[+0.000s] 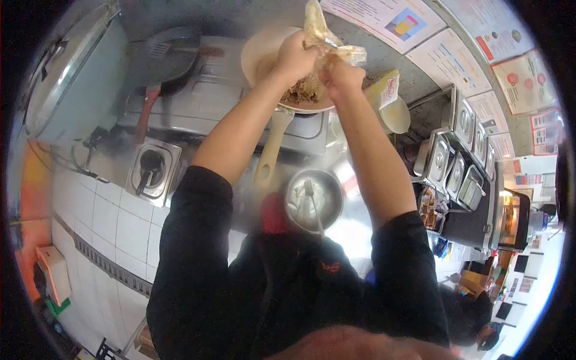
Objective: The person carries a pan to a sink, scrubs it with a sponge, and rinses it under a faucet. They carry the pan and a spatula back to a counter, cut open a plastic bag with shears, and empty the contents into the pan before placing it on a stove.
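Note:
Both arms reach out over a light-coloured frying pan [254, 53] that sits on the stove. My left hand [296, 59] is closed on one side of a crumpled clear plastic bag [318, 25]. My right hand [344, 77] grips the bag's other side, close beside the left. Brown crumbly food, like cooked minced meat [305, 91], lies in the pan below my hands. The pan's beige handle [275, 144] points back toward my body. Both hands partly cover the bag, so its opening is hard to make out.
A steel bowl [339, 207] holding a fork stands near my body. To the left are a dark pan [174, 81] with a red handle and a steel container [135, 186] with a black ladle. Lidded steel containers [465, 120] line the right, near a yellow packet [384, 90].

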A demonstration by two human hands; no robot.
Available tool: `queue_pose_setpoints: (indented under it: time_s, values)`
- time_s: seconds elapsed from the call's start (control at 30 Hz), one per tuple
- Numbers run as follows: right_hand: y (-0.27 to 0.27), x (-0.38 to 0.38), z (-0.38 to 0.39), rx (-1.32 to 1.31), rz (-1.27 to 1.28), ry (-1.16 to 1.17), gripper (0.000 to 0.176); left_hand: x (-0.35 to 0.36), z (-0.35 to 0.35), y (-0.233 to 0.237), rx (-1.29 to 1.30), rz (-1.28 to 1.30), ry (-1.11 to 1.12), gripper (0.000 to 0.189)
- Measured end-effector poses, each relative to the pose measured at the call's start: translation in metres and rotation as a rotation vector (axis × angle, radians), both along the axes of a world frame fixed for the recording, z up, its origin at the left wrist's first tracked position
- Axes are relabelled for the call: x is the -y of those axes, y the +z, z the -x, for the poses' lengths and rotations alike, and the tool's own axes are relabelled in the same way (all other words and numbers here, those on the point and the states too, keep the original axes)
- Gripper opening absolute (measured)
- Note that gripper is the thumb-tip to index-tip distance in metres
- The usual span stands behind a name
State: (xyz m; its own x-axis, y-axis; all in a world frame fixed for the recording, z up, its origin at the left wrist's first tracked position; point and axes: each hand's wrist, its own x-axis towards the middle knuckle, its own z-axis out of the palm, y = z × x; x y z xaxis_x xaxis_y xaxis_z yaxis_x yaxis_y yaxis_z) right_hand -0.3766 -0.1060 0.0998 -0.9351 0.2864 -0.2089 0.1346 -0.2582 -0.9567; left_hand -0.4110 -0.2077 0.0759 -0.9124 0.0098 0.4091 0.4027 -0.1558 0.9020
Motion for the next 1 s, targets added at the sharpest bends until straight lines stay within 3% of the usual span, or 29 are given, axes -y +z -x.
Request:
queue_pose_setpoints:
  time_s: [0.03, 0.1, 0.2, 0.23, 0.3, 0.43, 0.5, 0.63, 0.7, 0.73, 0.77, 0.83, 0.9, 1.0]
  values:
    - [-0.002, 0.004, -0.002, 0.062, -0.093, -0.135, 0.019, -0.001, 0.0, 0.001, -0.006, 0.002, -0.011, 0.018]
    - [-0.005, 0.011, -0.007, 0.116, -0.18, -0.277, 0.021, 0.003, -0.014, 0.017, -0.117, 0.255, 0.209, 0.022]
    - [-0.007, 0.009, -0.022, -0.136, 0.297, 0.142, 0.025, 0.003, -0.018, 0.023, -0.322, 0.377, 0.379, 0.021]
    - [-0.006, 0.008, -0.024, -0.14, 0.297, 0.14, 0.025, 0.003, -0.019, 0.024, -0.326, 0.376, 0.376, 0.021]
    - [0.006, 0.011, -0.031, -0.419, 0.455, 0.382, 0.027, 0.005, -0.019, 0.025, -0.443, 0.373, 0.314, 0.019]
    - [0.005, 0.012, -0.027, -0.459, 0.407, 0.307, 0.027, 0.012, -0.021, 0.032, -0.478, 0.528, 0.211, 0.018]
    - [0.003, 0.009, -0.022, -0.419, 0.465, 0.208, 0.027, 0.019, -0.029, 0.037, -0.609, 0.745, 0.201, 0.019]
    - [0.005, 0.009, -0.02, -0.445, 0.422, 0.215, 0.024, 0.032, -0.047, 0.03, -0.539, 0.742, 0.203, 0.022]
    - [0.014, 0.016, -0.021, -0.426, 0.369, 0.179, 0.023, 0.032, -0.048, 0.013, -0.596, 0.364, 0.312, 0.044]
    - [0.012, 0.021, -0.015, -0.472, 0.431, 0.199, 0.021, 0.031, -0.055, 0.003, -0.264, 0.2, 0.211, 0.067]
    - [0.017, 0.026, -0.019, -0.447, 0.439, 0.236, 0.021, 0.033, -0.062, 0.004, -0.243, 0.204, 0.25, 0.067]
    - [0.033, 0.048, -0.039, -0.422, 0.559, 0.41, 0.018, 0.051, -0.075, 0.011, 0.076, -0.141, 0.012, 0.074]
    - [0.028, 0.075, -0.053, -0.336, 0.522, 0.562, 0.018, 0.072, -0.103, 0.022, -0.142, -0.228, 0.024, 0.077]
    - [0.028, 0.12, -0.087, -0.215, 0.441, 0.714, 0.021, 0.1, -0.133, 0.013, -0.277, -0.391, 0.271, 0.069]
